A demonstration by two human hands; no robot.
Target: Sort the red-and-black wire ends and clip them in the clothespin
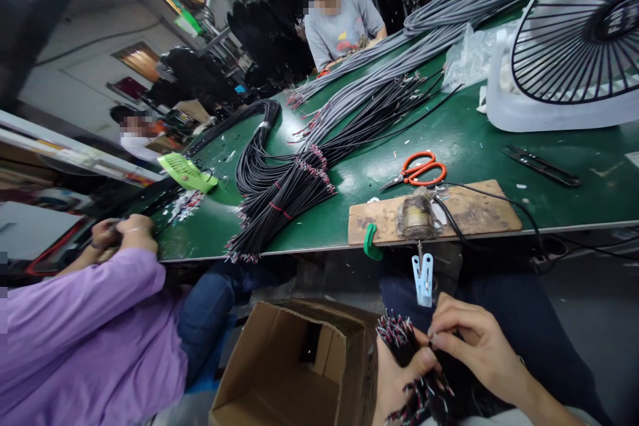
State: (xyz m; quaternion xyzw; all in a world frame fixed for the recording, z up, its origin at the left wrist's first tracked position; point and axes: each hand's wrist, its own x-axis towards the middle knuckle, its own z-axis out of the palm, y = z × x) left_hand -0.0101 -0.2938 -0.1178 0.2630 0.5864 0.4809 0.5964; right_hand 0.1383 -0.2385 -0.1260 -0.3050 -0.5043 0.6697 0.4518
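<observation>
My left hand [390,373] is wrapped round a bundle of black cables [399,341], whose stripped ends show red and white wires. Close beside it, my right hand [466,339] pinches at the bundle's edge with thumb and forefinger; a cable end seems to be between them, mostly hidden by the fingers. Just above my hands, a light blue clothespin [423,279] hangs from the shaft of a small motor [418,216]. The motor is fixed to a wooden board [479,210] at the table's near edge.
An open cardboard box [269,373] stands left of my hands. On the green table [359,166] lie orange-handled scissors [417,171], black thread snips [542,165], black cable bundles [274,193], grey cables [344,103] and a fan [579,46]. A co-worker in a purple sleeve [100,299] sits at left; another sits opposite.
</observation>
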